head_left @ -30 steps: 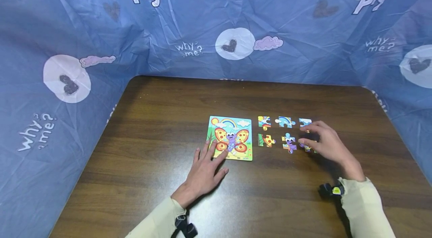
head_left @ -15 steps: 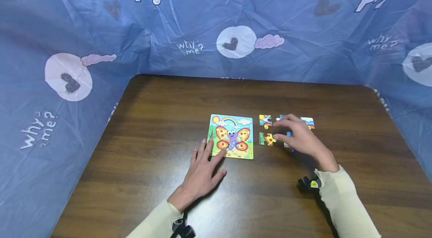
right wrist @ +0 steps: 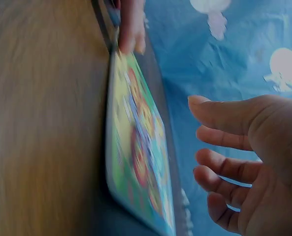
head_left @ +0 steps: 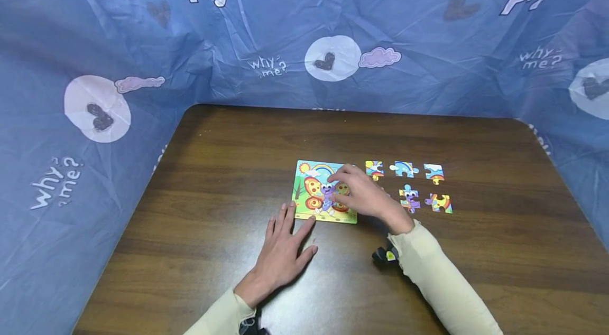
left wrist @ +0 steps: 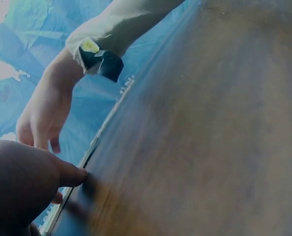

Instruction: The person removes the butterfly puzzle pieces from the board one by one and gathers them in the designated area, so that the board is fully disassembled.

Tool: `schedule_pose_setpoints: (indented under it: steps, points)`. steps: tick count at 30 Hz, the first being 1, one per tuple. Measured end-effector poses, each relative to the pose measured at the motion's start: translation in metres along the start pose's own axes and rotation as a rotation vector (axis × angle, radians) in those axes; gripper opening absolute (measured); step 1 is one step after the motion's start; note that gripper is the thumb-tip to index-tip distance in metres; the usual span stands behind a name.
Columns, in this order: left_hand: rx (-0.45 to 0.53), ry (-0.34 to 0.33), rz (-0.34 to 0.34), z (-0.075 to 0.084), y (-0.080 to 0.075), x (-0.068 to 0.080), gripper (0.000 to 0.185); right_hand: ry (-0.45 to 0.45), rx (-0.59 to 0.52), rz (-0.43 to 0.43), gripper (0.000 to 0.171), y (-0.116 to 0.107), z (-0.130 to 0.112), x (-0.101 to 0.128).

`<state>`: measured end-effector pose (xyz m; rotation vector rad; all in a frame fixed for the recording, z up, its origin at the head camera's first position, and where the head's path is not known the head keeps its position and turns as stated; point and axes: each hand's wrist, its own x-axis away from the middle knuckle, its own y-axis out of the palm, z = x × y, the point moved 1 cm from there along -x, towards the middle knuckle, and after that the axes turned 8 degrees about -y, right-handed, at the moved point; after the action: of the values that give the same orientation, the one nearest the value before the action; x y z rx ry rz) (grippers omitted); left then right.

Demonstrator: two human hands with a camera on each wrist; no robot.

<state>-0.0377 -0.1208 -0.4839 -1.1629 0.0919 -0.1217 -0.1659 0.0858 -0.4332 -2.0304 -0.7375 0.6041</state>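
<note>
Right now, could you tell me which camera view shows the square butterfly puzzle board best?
The head view: the square butterfly puzzle board lies flat on the table, picture readable, partly under the right hand. The right wrist view shows it blurred and edge-on; the left wrist view shows only a thin edge strip.

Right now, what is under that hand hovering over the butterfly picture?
Under the right hand lies the butterfly puzzle board on the wooden table. The butterfly's right wing and the board's right edge are covered, and I can't tell whether the fingers hold a piece.

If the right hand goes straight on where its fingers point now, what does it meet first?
Most likely the butterfly puzzle board: the right hand hovers over its right side, fingers pointing left across it. Its height above the board is unclear.
</note>
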Motion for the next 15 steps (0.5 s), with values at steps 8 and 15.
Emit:
schedule_pose_setpoints:
  steps: [8,15]
  points:
    - [0.007,0.003,-0.002,-0.001,0.002,0.000,0.056,-0.013,0.032,-0.049,0.050,0.030,-0.019,-0.021]
    - [-0.008,0.012,-0.010,-0.001,0.002,0.000,0.058,0.024,0.022,-0.050,0.055,0.048,-0.025,-0.026]
